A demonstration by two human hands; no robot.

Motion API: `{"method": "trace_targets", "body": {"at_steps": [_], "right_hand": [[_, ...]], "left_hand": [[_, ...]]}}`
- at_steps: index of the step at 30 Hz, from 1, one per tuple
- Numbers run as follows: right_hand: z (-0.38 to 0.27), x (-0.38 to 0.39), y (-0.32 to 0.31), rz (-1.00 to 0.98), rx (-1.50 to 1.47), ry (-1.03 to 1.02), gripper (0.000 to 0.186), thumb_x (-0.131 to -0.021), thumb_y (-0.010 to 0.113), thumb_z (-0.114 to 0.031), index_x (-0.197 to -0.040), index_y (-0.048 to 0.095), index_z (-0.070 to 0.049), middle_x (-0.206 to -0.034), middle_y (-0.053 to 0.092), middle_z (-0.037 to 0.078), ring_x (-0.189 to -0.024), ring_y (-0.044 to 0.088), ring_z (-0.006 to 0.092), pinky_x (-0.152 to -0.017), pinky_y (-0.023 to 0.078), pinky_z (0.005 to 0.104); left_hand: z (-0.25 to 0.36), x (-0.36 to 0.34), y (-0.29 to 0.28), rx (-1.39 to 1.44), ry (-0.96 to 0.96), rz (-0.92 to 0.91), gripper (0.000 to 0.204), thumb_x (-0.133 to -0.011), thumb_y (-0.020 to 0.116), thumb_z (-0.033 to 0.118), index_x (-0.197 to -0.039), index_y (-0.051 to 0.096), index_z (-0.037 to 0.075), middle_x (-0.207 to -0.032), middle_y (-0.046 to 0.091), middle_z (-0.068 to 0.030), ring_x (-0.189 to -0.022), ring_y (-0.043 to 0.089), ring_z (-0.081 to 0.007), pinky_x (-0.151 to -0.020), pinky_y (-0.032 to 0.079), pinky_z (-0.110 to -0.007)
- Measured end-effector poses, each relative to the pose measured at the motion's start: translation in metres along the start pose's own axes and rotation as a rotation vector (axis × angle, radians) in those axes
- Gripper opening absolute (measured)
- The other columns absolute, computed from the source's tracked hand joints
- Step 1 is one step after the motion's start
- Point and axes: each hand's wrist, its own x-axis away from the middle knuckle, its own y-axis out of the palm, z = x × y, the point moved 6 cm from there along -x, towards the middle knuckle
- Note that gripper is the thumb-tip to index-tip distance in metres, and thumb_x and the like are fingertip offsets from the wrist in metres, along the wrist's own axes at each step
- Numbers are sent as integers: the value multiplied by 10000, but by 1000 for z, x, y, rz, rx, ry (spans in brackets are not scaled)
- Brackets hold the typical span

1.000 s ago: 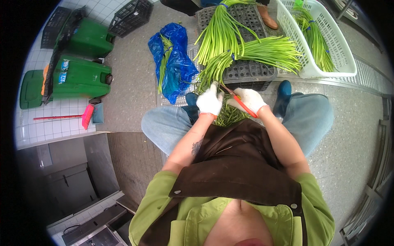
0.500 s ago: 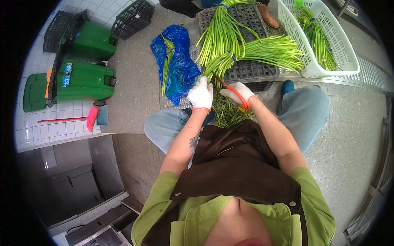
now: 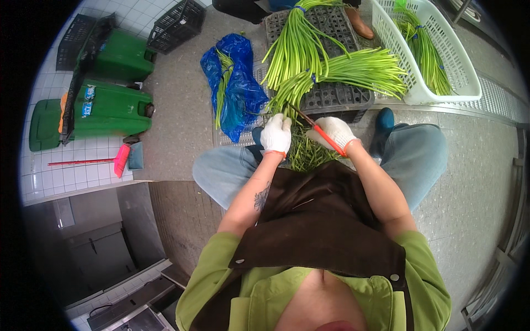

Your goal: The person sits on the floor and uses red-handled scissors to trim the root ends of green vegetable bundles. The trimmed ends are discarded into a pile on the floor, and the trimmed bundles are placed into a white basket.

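While gripping scissors [image 3: 329,140], up close to the nearer bundle [image 3: 353,67]

While reaching forward past a dark apron [image 3: 326,204] and between spread knees [image 3: 223,171], angling both bare forearms [image 3: 248,196] inward toward the middle. With left hand [image 3: 275,134] in a white glove, back of it upward, fingers bent and bunched, nearly closed, at the lower stalk ends of the nearer bundle. Whether pinching a stalk or merely touching – impossible to tell at this size. With right hand [image 3: 334,132] gloved likewise, a little apart from the left, curled around the orange-red handle; pointing the dark blades up and leftward to those same stalk ends, just above the left fingertips. Too small to make out any gap between the blades.

Lying across a black crate [image 3: 345,99], tied with a band [image 3: 313,78] and fanned to the right: that same bundle of green stalks. Farther off on the crate, another bundle [image 3: 295,44], overlapping the first – so hemmed in straight ahead. Below and between the hands, a heap of green scraps [image 3: 306,151]. Just left, a crumpled blue bag [image 3: 243,99] with stalks [image 3: 222,94] on it. To the right, close by the crate, a pale basket [image 3: 391,47] holding more greens [image 3: 428,58]. Beyond the crate, another person's brown shoe [image 3: 360,23]. Well off to the left, green bins [image 3: 113,110] and a pink-red broom [image 3: 120,160] beside a dustpan [image 3: 136,156].
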Motion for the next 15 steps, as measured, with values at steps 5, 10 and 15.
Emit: {"method": "trace_targets", "body": {"at_steps": [5,10,15], "right_hand": [[3,-3,11,-35,87,37,488,-834,623,-517,-1037,733,-87,-994,700,226,-980,662,399,-870,522,456],[7,-7,10,-5,128,56,475,-821,619,-506,-1023,737,-94,-976,704,214,-964,667,394,-867,527,448],[8,-15,7,-7,142,67,456,-815,616,-491,-1012,739,-98,-977,705,206,-961,670,385,-868,527,447]], "left_hand": [[-57,5,72,522,-587,15,248,-913,584,323,-979,632,89,-874,688,-180,-831,668,-355,-781,507,-438],[-67,-2,87,608,-679,4,246,-856,634,300,-965,651,80,-891,711,-139,-851,674,-330,-794,510,-413],[-35,2,55,488,-437,6,307,-911,554,234,-1153,690,104,-1098,717,-159,-1039,670,-333,-922,499,-387]]}}
